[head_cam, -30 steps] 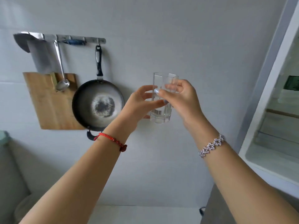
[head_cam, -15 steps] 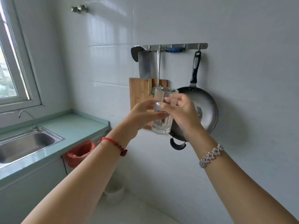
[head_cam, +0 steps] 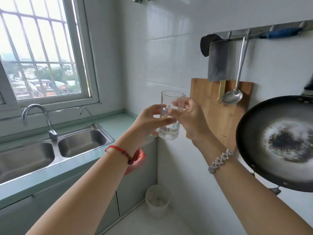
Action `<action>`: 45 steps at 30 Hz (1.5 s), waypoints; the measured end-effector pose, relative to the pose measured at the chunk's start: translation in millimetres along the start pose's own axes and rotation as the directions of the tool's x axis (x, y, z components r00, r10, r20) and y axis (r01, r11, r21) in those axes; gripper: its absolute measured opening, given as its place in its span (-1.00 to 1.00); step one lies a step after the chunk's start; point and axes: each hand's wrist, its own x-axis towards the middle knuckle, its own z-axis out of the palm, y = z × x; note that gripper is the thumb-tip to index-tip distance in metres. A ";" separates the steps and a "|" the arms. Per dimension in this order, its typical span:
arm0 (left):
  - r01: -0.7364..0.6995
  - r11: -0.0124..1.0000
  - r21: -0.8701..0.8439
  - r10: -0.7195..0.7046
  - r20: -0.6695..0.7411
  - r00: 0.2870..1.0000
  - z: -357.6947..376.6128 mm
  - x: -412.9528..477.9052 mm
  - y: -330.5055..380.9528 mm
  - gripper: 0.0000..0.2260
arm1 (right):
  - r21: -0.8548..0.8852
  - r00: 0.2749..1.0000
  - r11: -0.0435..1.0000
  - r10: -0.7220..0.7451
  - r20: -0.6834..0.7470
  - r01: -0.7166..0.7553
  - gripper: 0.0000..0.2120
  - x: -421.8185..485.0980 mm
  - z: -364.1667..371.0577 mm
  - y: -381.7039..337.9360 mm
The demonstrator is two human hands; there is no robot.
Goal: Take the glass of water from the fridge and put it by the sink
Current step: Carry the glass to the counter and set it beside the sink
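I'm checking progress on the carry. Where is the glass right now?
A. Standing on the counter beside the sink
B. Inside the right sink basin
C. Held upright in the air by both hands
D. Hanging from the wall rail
C: the glass is upright, gripped by the left hand and right hand, in the air and not yet set on the counter beside the sink.

only an unreadable barcode on the glass (head_cam: 170, 116).
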 end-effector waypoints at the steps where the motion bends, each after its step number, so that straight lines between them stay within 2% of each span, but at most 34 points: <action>1: 0.004 1.000 0.002 -0.004 -0.016 1.000 -5.3 11.2 -6.1 -0.51 | 0.013 1.000 1.000 -0.004 0.023 0.003 -0.58 12.8 6.7 8.4; 9: 0.062 0.998 0.010 -0.059 -0.185 0.981 -39.4 108.0 -46.1 -0.51 | 0.067 0.974 0.997 -0.047 0.222 0.033 -0.55 122.0 50.1 66.3; 15: 0.090 0.996 0.008 -0.084 -0.298 0.951 -61.8 167.6 -70.7 -0.52 | 0.157 0.939 0.988 -0.045 0.342 -0.009 -0.59 189.8 80.2 100.6; 22: 0.115 0.993 -0.006 -0.109 -0.354 0.929 -90.5 227.6 -112.2 -0.52 | 0.184 0.891 0.981 -0.035 0.452 -0.055 -0.63 255.5 119.7 149.5; 28: 0.136 0.991 0.001 -0.129 -0.322 0.938 -129.4 290.9 -153.5 -0.52 | 0.176 0.858 0.980 -0.011 0.513 -0.093 -0.60 314.9 159.3 194.7; 36: 0.122 0.992 -0.014 -0.121 -0.271 0.955 -184.9 374.1 -201.8 -0.53 | 0.172 0.871 0.979 0.014 0.490 -0.112 -0.51 386.4 218.4 244.5; 42: 0.157 0.987 -0.040 -0.162 -0.253 0.954 -209.8 419.4 -249.2 -0.60 | 0.106 0.860 0.984 0.072 0.505 -0.145 -0.58 421.7 249.1 288.1; 45: 0.169 0.983 -0.070 -0.182 -0.263 0.948 -216.8 437.8 -276.8 -0.57 | 0.075 0.844 0.983 0.105 0.526 -0.168 -0.59 436.2 263.0 312.2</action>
